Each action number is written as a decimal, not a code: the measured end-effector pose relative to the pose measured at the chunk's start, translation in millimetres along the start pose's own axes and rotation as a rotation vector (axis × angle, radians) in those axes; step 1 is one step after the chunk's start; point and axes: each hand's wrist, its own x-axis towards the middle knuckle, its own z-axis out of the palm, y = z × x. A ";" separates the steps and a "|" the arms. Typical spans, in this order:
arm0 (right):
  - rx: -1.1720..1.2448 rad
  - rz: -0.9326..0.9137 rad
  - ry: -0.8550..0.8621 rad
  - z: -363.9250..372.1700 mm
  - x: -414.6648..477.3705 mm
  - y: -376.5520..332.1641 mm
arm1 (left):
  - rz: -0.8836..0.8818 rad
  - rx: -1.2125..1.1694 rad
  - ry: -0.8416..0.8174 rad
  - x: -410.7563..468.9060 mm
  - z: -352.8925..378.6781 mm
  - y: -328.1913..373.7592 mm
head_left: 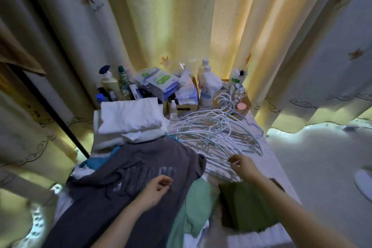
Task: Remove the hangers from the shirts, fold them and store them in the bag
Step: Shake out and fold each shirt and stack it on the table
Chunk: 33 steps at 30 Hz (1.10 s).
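Observation:
A dark grey shirt (128, 183) with pale lettering lies spread on top of a pile of clothes at the near left. My left hand (158, 186) rests on it near the print, fingers loosely curled and holding nothing. Several pale blue hangers (213, 137) lie fanned out on the table to the right. My right hand (239, 165) hovers at the near edge of that stack, fingers apart; whether it touches a hanger is unclear. A light green garment (193, 205) lies under the grey shirt. A dark green folded item (245, 205) sits below my right forearm.
Folded white cloths (130, 121) are stacked at the back left. Bottles (108, 84), packets and cardboard boxes (185, 104) crowd the far end of the table. Curtains (171, 26) hang behind. A black pole (52, 110) slants down on the left.

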 end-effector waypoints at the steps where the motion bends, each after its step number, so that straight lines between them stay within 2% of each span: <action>1: -0.008 -0.049 -0.026 10.2 7.3 -18.7 | -0.012 0.018 0.037 -5.8 -14.7 -10.6; 4: -0.010 -0.177 -0.099 40.3 25.6 -70.2 | -0.015 0.050 0.130 -20.3 -54.2 -31.4; 6: 0.001 -0.195 -0.124 57.5 34.8 -95.9 | 0.026 0.077 0.216 -25.0 -77.9 -36.0; 10: 0.041 -0.143 -0.158 82.3 50.9 -126.7 | 0.079 0.219 0.423 -20.1 -122.2 -46.1; 13: -0.052 -0.055 -0.147 94.5 62.6 -130.4 | 0.003 0.303 0.504 -7.7 -140.2 -51.5; 18: -0.090 0.011 -0.163 94.9 65.6 -121.6 | -0.216 0.325 0.305 12.2 -136.0 -50.6; 21: -0.141 -0.111 -0.188 90.8 61.8 -121.7 | -0.372 0.500 0.325 17.3 -130.2 -54.4; 23: -0.141 -0.209 -0.248 90.1 54.8 -120.7 | -0.408 0.552 0.343 18.8 -128.6 -59.3; 25: -0.151 -0.279 -0.348 91.4 45.7 -117.9 | -0.363 0.555 0.332 18.7 -128.5 -65.3; 27: -0.159 -0.277 -0.372 93.4 39.6 -116.8 | -0.293 0.523 0.293 17.1 -132.4 -70.6; 31: -0.061 -0.253 -0.116 91.8 43.2 -123.1 | -0.097 0.448 0.028 5.6 -143.2 -75.4; 33: -0.022 -0.292 -0.074 88.1 48.4 -131.0 | -0.029 0.504 -0.129 -4.2 -143.4 -77.2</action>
